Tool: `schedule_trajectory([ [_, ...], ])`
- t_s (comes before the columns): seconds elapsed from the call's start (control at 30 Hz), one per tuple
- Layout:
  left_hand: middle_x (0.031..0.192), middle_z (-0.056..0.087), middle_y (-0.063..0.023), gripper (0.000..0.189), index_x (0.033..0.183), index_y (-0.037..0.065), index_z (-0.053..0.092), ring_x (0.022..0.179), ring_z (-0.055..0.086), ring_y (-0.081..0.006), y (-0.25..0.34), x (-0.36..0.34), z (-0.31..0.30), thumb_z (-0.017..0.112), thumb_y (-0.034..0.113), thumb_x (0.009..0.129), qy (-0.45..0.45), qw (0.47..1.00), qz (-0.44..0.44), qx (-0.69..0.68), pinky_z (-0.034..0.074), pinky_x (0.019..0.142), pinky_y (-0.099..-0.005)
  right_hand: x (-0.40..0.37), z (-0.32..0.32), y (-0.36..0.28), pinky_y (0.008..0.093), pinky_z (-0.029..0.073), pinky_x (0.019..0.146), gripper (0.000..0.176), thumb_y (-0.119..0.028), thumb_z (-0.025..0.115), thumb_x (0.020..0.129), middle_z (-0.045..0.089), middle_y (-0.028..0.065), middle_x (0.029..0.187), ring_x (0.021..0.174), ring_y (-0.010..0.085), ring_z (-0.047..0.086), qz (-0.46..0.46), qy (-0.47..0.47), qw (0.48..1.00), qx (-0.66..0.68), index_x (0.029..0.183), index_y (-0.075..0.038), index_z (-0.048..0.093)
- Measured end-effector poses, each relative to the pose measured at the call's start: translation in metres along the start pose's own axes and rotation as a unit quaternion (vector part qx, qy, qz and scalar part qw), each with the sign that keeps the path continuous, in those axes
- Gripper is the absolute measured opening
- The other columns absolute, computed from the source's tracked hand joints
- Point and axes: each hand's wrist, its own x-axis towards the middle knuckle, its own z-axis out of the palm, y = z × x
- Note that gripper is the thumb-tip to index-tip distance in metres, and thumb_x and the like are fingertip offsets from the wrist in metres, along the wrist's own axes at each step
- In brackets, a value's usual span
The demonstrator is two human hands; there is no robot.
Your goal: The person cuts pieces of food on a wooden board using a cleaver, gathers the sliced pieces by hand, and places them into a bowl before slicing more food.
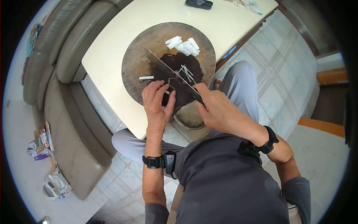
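Observation:
A round wooden board (134, 48) with a dark wet patch lies on the cream table. My right hand (216, 106) is closed round the handle of a knife (160, 61), whose blade points up and left across the board. Close to the blade, my left hand (157, 100) rests on the board's near edge with bent fingers, around a small white piece (169, 90). Thin white strips (187, 72) lie right of the blade. Several white slabs (186, 46) sit at the board's far side, and one white stick (146, 77) lies at its left.
A metal bowl (189, 116) with pale bits stands below the board's near edge, by my knees. On the table (108, 56) a black case (199, 4) lies at the far side. A grey sofa (71, 142) is on the left.

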Motion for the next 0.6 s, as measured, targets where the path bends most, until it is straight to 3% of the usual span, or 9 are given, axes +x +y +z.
schedule_trajectory([
  [0.03, 0.107, 0.064, -0.0115, 0.029, 0.097, 0.003, 0.067, 0.104, 0.059, -0.0323, 0.001, 0.001, -0.002, 0.078, 0.006, 0.071, 0.007, 1.0, -0.013, -0.009, 0.043, 0.091, -0.0421, -0.001, -0.001, -0.003, 0.0526, 0.047, 0.063, 0.025, -0.004, 0.056, 0.085, 0.059, 0.0299, 0.068, 0.069, 0.0475, 0.061, -0.007, 0.0, 1.0, 0.005, 0.103, 0.007, 0.043],
  [0.17, 0.109, 0.063, -0.012, 0.03, 0.098, 0.003, 0.067, 0.104, 0.058, -0.0328, 0.005, -0.006, -0.013, 0.078, 0.007, 0.07, 0.026, 0.999, -0.045, -0.007, 0.043, 0.091, -0.0416, -0.007, 0.0, -0.005, 0.0522, 0.047, 0.063, 0.025, -0.004, 0.056, 0.085, 0.058, 0.0294, 0.066, 0.068, 0.0475, 0.06, -0.01, -0.001, 1.0, -0.002, 0.103, 0.008, 0.043],
  [0.23, 0.108, 0.064, -0.0113, 0.031, 0.099, 0.003, 0.068, 0.103, 0.058, -0.0324, 0.006, -0.008, -0.02, 0.079, 0.007, 0.071, 0.016, 0.996, -0.06, 0.07, 0.044, 0.09, -0.0412, -0.008, 0.001, -0.005, 0.0528, 0.046, 0.062, 0.026, -0.004, 0.056, 0.085, 0.058, 0.0284, 0.065, 0.068, 0.0472, 0.06, -0.015, -0.014, 1.0, 0.012, 0.104, 0.009, 0.043],
  [0.37, 0.106, 0.064, -0.0103, 0.029, 0.098, 0.003, 0.068, 0.101, 0.058, -0.0318, 0.005, -0.009, -0.019, 0.079, 0.007, 0.071, -0.01, 0.996, -0.066, 0.062, 0.044, 0.089, -0.0409, -0.011, -0.003, -0.01, 0.0537, 0.045, 0.063, 0.028, -0.004, 0.056, 0.086, 0.059, 0.0285, 0.068, 0.069, 0.0471, 0.06, 0.026, -0.057, 0.997, 0.043, 0.106, 0.009, 0.042],
  [0.6, 0.1, 0.067, -0.0096, 0.023, 0.096, 0.003, 0.07, 0.097, 0.061, -0.0284, 0.008, -0.001, -0.006, 0.077, 0.002, 0.074, 0.0, 0.999, -0.04, 0.037, 0.045, 0.089, -0.0382, -0.008, -0.01, 0.002, 0.0529, 0.046, 0.068, 0.029, -0.005, 0.056, 0.086, 0.06, 0.0303, 0.074, 0.078, 0.048, 0.06, 0.048, -0.017, 0.998, 0.029, 0.11, 0.008, 0.045],
])
